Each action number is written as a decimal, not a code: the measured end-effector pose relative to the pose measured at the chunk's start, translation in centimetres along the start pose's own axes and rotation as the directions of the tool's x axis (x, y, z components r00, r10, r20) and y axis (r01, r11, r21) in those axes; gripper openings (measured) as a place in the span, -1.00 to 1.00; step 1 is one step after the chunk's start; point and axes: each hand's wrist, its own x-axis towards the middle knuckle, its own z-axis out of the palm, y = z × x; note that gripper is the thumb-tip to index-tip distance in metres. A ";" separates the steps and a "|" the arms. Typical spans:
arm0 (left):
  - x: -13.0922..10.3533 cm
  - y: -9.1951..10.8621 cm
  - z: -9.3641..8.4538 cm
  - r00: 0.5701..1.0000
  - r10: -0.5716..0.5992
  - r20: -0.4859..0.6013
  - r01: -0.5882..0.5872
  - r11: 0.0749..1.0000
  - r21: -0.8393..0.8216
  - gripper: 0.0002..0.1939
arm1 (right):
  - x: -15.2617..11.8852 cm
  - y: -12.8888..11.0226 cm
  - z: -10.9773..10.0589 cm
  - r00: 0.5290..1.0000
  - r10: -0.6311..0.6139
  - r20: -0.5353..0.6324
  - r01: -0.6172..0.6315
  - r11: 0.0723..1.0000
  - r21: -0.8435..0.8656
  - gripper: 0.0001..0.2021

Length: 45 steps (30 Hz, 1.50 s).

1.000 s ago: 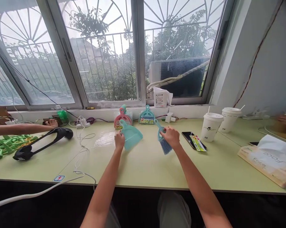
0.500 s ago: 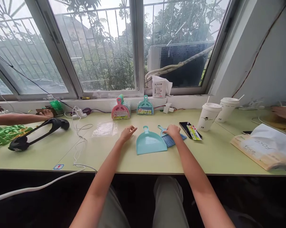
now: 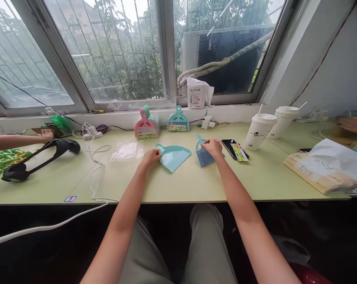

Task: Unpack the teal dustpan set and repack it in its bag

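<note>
A light blue dustpan (image 3: 175, 156) is tilted above or on the table in front of me, its flat edge turned toward the lower right. My left hand (image 3: 151, 157) is closed on its left side, just below the looped handle. To the right, my right hand (image 3: 213, 147) grips a small hand brush (image 3: 204, 157) with blue bristles and a light blue handle pointing up and left. A gap separates the brush from the dustpan. Beside my right hand lies a dark phone (image 3: 232, 149) with a bright printed card (image 3: 239, 151) on it.
Packaged dustpan sets, a pink-fronted stack (image 3: 147, 125) and a blue one (image 3: 178, 120), stand by the sill. A clear plastic bag (image 3: 127, 151) and white cable (image 3: 96, 165) lie left. Right are paper cups (image 3: 260, 132) and a tissue pack (image 3: 314, 167). Other people's hands (image 3: 46, 135) show at both sides.
My left hand has taken hold of the dustpan, which has turned and shifted left, away from the brush. The brush has turned in my right hand, bristles now pointing more toward me.
</note>
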 end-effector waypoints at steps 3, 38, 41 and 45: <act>-0.6 1.7 0.9 0.987 0.132 0.087 -0.126 0.989 -0.074 -0.71 | -0.8 -1.7 0.6 0.990 -0.142 0.025 0.140 0.987 0.083 -0.75; -0.9 5.6 3.6 0.934 0.236 -0.269 -0.282 0.948 -0.149 -0.55 | -4.4 -5.7 2.6 0.880 -0.445 0.167 0.433 0.895 0.103 -0.85; -0.6 6.9 3.6 0.985 -0.063 -0.160 -0.054 0.768 -0.638 -0.48 | -4.7 -6.8 3.1 0.955 -0.296 -0.005 0.289 0.930 0.226 -0.79; -0.8 7.9 4.2 0.944 0.063 0.324 0.272 0.404 -0.873 -0.49 | -3.5 -6.6 2.6 0.958 -0.286 0.012 0.263 0.896 0.358 -0.72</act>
